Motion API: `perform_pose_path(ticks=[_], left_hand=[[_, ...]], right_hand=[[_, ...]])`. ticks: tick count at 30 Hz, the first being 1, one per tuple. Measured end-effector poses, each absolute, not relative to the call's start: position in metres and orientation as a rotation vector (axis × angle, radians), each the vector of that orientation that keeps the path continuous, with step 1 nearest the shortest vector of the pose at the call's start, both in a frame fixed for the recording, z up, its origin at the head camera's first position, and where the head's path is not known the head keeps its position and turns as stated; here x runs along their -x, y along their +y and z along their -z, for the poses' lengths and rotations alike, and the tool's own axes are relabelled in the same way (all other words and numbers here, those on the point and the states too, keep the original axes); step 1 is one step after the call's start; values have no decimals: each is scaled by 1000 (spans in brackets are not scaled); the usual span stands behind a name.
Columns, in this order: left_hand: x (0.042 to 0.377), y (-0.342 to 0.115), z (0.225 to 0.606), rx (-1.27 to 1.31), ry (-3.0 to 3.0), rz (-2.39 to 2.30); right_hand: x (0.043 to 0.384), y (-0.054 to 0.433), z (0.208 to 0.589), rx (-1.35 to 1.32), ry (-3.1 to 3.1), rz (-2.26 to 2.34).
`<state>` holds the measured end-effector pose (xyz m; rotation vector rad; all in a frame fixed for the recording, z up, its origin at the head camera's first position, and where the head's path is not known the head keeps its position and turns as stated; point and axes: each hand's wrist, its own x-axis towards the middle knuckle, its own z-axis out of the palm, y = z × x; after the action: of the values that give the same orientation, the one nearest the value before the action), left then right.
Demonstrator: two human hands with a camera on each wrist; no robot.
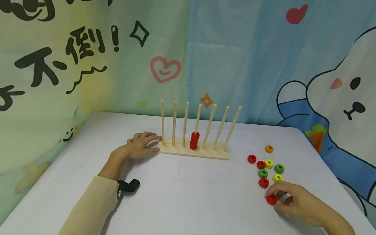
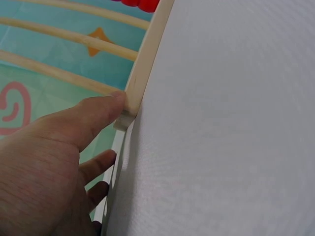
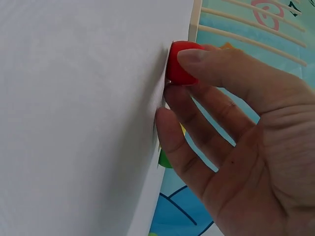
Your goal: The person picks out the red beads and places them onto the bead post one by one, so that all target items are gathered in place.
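Observation:
My left hand (image 1: 141, 146) rests at the left end of a wooden peg rack (image 1: 194, 154), with its thumb (image 2: 106, 105) touching the corner of the base and its other fingers fairly straight. Several red beads (image 1: 194, 141) are stacked on the rack's middle peg; the other pegs are bare. At the table's right side, my right hand (image 1: 299, 200) pinches a red bead (image 3: 182, 63) between thumb and fingers, low over the white tabletop. Just beyond that hand lie another red bead (image 1: 263, 182) and a yellow bead (image 1: 277, 178).
More loose beads are scattered on the right of the white table (image 1: 188, 192): an orange bead (image 1: 269, 148), green beads (image 1: 279, 168), a yellow bead (image 1: 268, 164) and red beads (image 1: 251, 159). A printed cloth backdrop (image 1: 229, 58) hangs behind the table.

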<state>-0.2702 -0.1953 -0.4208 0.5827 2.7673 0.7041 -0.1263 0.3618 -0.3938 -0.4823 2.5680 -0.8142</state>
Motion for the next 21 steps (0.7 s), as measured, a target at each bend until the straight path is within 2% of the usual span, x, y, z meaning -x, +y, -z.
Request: perform_pose_path(ticks=[21], left_hand=[[274, -196, 421, -578, 2749, -690]], right_hand=[[138, 340, 379, 601, 2716, 841]])
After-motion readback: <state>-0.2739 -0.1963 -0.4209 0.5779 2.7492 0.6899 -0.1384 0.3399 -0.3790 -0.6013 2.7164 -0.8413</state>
